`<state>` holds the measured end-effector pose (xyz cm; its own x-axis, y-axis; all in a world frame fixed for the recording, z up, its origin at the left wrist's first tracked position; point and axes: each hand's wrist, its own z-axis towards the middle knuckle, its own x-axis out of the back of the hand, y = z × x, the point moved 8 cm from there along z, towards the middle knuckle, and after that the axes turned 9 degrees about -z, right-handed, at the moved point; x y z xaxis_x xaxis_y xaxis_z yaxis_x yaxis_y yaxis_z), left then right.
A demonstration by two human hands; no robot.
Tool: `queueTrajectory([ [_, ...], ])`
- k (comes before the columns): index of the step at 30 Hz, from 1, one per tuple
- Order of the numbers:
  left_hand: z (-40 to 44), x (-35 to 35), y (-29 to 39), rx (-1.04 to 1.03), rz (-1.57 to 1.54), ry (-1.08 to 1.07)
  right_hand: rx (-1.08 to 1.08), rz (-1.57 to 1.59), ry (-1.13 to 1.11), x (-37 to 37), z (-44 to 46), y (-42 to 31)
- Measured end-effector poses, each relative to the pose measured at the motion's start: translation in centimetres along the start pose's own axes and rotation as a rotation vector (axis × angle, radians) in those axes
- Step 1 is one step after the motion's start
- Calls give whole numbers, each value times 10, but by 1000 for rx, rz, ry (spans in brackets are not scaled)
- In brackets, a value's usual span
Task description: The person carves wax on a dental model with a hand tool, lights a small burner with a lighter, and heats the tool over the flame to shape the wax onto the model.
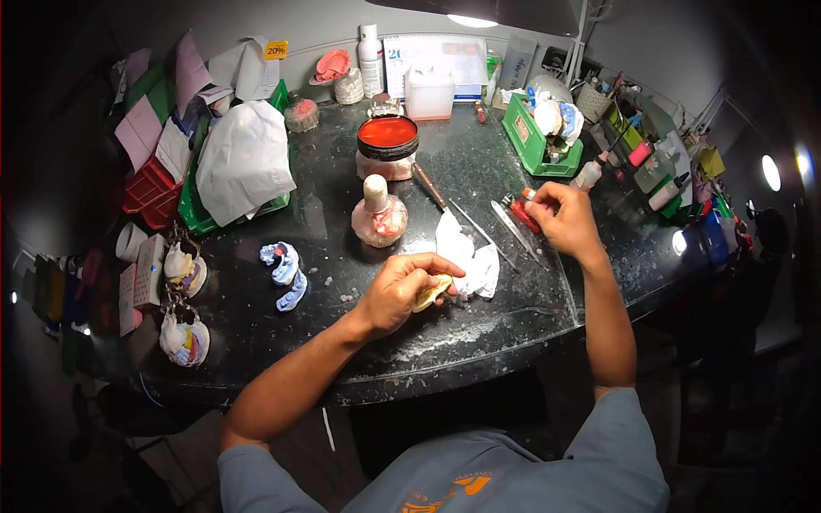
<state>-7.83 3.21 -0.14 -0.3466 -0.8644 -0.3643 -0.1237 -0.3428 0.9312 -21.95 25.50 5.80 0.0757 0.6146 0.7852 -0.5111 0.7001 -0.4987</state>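
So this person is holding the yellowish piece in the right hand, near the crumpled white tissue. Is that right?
Not quite: the hand is wrong. The head view shows the yellowish piece in the left hand, near the crumpled white tissue.

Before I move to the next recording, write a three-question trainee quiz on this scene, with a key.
1. Which hand holds the yellowish piece? A) right B) left C) neither
2. True or false: the crumpled white tissue lies inside the round dish with the red contents.
3. Fill in: the bin just beyond the right hand is ____ in colour.

Key:
1. B, the left hand.
2. False; it lies on the dark bench.
3. Green.
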Motion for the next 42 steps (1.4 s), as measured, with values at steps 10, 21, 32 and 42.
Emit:
queueTrajectory([
  [10, -32, 45, 87, -485, 242, 418, 72, -3, 78, -13, -5, -15],
  [21, -24, 94, 82, -352, 731, 531, 346, 153, 40, -14, -8, -110],
  [32, -29, 87, 83, -463, 747, 561, 277, 157, -30, -69, 24, -205],
  [42, -26, 87, 78, -568, 817, 568, 376, 153, 82, -79, 21, -211],
])
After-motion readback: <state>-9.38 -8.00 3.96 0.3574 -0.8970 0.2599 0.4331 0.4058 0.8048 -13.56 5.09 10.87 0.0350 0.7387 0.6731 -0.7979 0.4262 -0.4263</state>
